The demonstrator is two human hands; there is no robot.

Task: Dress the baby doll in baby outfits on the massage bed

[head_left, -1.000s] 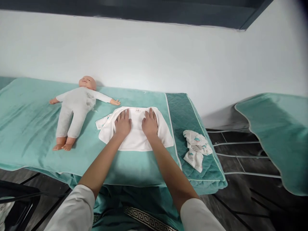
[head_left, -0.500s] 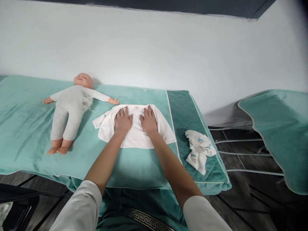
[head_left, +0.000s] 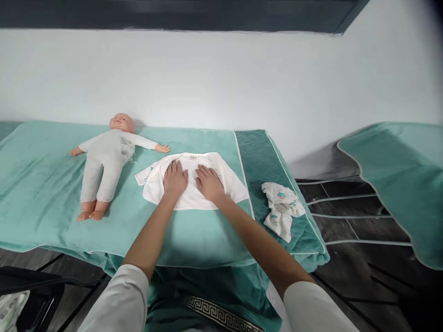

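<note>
A small white baby shirt [head_left: 228, 182] lies spread on a teal bed cover [head_left: 44, 184], its neck label toward the wall. Both my hands rest flat on it, fingers stretched out. My left hand [head_left: 175, 177] presses the shirt's middle left; my right hand [head_left: 208, 182] lies close beside it, angled a little leftward. Left of the shirt a baby doll [head_left: 105, 159] in a pale grey suit lies on its back, arms out, one hand near the shirt's sleeve.
A crumpled printed white garment [head_left: 282, 210] lies on the darker quilted end of the bed [head_left: 263, 157]. A white wall runs behind. Another teal-covered bed [head_left: 401, 180] stands at the right across a dark floor gap. A dark object [head_left: 27, 288] sits at lower left.
My hands have slid a little toward me and closer together on the shirt, the right one turning leftward. The view shifted slightly.
</note>
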